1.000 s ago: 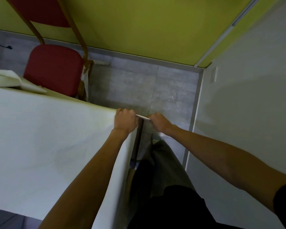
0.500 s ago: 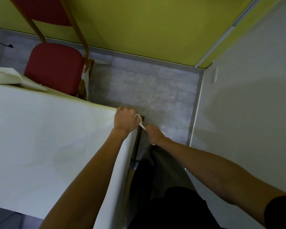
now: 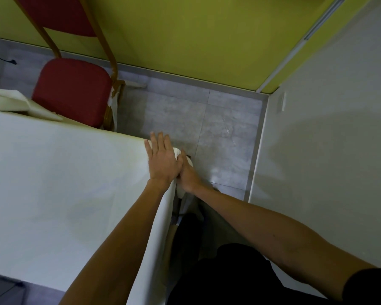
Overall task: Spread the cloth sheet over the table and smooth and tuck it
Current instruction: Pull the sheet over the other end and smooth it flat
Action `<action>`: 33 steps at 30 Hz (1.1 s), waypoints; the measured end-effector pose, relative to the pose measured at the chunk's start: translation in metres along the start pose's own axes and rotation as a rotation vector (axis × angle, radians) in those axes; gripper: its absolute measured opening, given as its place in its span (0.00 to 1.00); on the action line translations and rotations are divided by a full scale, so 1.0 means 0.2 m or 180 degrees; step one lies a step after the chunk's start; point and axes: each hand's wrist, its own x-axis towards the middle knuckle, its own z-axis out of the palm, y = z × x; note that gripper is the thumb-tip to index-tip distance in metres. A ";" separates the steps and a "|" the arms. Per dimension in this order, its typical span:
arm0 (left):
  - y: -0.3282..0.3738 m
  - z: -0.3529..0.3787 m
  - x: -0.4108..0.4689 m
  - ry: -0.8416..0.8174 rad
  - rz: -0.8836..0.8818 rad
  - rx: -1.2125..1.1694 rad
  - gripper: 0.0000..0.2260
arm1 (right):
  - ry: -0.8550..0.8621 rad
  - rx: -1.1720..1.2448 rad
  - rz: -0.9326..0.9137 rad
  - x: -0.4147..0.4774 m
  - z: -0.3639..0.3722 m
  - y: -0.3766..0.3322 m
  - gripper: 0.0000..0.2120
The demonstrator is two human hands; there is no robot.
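A: While the cloth sheet [image 3: 53,183] lies spread over the bench [image 3: 180,206], where are the grips?

B: The left grip [image 3: 163,159] rests flat, fingers straight, on the far right corner. The right grip [image 3: 188,176] presses the hanging cloth just below, touching the left. Its fingers are hidden, so I cannot tell whether it is gripping.
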 end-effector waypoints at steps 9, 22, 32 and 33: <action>0.00 0.04 -0.02 -0.0002 -0.0055 -0.0220 0.36 | 0.0165 0.0226 0.0430 0.02 -0.08 -0.05 0.15; -0.28 0.07 -0.26 0.0509 -0.0576 -0.0967 0.31 | 0.0238 -0.1376 -0.1553 0.12 -0.10 -0.58 0.22; -0.43 0.21 -0.47 0.0641 -0.1648 -0.1023 0.31 | -0.0358 -0.3835 -0.2567 0.24 0.21 -0.44 0.32; -0.45 0.22 -0.52 0.0654 -0.1741 -0.1074 0.31 | -0.0329 -0.3874 -0.2542 0.24 0.22 -0.43 0.34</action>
